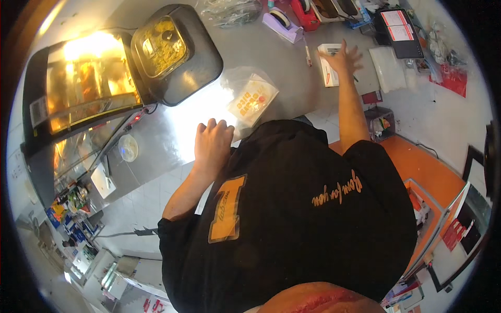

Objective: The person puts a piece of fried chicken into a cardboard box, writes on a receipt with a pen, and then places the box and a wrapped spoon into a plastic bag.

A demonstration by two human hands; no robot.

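Note:
My left hand (pixel 214 143) rests closed, knuckles up, at the front edge of the steel counter (pixel 180 129); whether anything is inside its fist does not show. Just beyond it lies a printed paper food bag (pixel 252 102) inside a clear plastic bag. My right hand (pixel 344 58) is spread, slightly blurred, above a white box (pixel 330 74) with orange marks, holding nothing that I can see. A marker pen (pixel 308 54) lies left of that box, near a lilac tape dispenser (pixel 282 25).
A lit glass food warmer (pixel 90 86) stands at the left, beside a clear tub of yellow food (pixel 162 49) on a black appliance. Toward the back are a red tape dispenser (pixel 305 15) and clear plastic bags (pixel 233 11). A tablet-like device (pixel 399 33) and white packets (pixel 387 68) sit at the right.

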